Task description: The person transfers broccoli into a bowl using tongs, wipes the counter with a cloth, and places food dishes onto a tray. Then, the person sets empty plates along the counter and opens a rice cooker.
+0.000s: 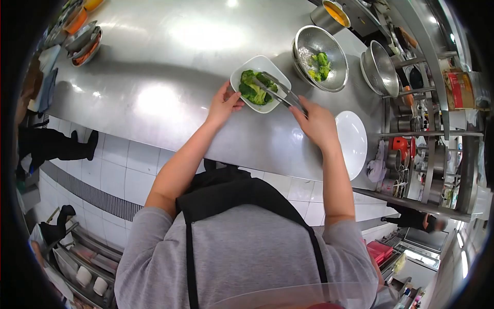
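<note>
A white square bowl (240, 72) holds green broccoli (252, 92) on the steel counter. At its left rim my left hand (223, 104) rests, fingers and thumb against the edge. My right hand (318, 123) is closed on metal tongs (289, 95), whose tips reach into the bowl at the broccoli. Behind and to the right stands a perforated steel colander (337, 51) with a few broccoli florets (321, 67) inside. An oval white plate (352, 144) lies on the counter to the right of my right hand.
A second colander (382, 69) stands farther right, and a pot with orange contents (329, 18) at the back. Bowls of food (85, 44) sit at the far left of the counter (170, 82). Metal shelving (437, 134) lines the right side. Other people stand beyond the counter's near edge.
</note>
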The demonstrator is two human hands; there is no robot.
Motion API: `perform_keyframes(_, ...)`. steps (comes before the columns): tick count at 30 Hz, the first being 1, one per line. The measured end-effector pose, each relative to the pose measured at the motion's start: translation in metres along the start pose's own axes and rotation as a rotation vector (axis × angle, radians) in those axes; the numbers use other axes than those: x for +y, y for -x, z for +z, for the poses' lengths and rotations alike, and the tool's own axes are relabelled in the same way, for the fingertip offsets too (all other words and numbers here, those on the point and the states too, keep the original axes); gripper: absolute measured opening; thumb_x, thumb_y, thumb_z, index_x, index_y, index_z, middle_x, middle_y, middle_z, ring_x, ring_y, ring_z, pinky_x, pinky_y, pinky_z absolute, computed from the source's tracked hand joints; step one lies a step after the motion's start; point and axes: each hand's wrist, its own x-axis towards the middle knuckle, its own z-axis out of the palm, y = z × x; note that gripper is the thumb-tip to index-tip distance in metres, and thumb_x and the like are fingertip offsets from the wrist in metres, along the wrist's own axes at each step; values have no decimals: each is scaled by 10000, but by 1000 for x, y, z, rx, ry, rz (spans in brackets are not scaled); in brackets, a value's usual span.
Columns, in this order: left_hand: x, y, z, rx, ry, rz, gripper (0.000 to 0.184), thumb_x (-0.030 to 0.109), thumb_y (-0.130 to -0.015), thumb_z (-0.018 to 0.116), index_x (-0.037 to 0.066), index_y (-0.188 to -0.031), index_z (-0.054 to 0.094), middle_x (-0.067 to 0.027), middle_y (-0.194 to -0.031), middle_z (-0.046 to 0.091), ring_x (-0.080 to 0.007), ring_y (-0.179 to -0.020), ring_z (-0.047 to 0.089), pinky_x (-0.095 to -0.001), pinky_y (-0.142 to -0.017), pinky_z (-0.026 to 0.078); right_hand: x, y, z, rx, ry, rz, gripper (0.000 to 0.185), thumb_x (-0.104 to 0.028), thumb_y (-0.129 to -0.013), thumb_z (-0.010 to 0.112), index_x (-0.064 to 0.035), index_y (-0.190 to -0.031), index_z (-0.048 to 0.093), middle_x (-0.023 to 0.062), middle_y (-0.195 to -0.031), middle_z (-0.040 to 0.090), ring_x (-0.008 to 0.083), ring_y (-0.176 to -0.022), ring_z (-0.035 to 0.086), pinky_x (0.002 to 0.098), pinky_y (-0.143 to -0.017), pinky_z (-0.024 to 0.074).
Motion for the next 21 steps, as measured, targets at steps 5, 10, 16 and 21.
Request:
perform_keyframes(5, 4, 3, 1, 2, -4, -9, 553, 122, -836, 531, 78, -1314, 256, -78, -905, 543, -144, -716, 585, -252, -621, 488, -25, -34, -9, -178, 381, -135, 305, -328, -784, 552, -104, -986, 598, 140, -745, 604, 294, -680, 584, 377, -601, 442)
perform_keyframes(10, 2, 1, -2, 0, -19, -2, 560, 119, -835, 533, 71, -1316, 250, -81, -911, 539, -146, -725, 586, -253, -621, 489, -4, -32, -13, -64, 202, -163, 314, -344, -783, 553, -122, -1001, 591, 105, -747, 608, 271, -659, 586, 367, -590, 451)
perform_keyframes(16, 3, 0, 0, 12, -22, -15, 565, 116, -834, 531, 72, -1319, 244, -84, -917, 525, -154, -727, 585, -260, -625, 493, 52, -13, 47, 95, 55, -276, 311, -299, -783, 571, -159, -1061, 565, 79, -740, 591, 258, -587, 574, 360, -520, 454)
perform_keyframes(21, 3, 2, 0, 1, -43, -35, 569, 114, -834, 529, 81, -1322, 239, -86, -916, 521, -157, -721, 584, -260, -628, 492, 65, 0, 50, 172, 232, -301, 351, -316, -779, 571, -176, -1099, 540, 71, -684, 560, 245, -541, 564, 347, -481, 454)
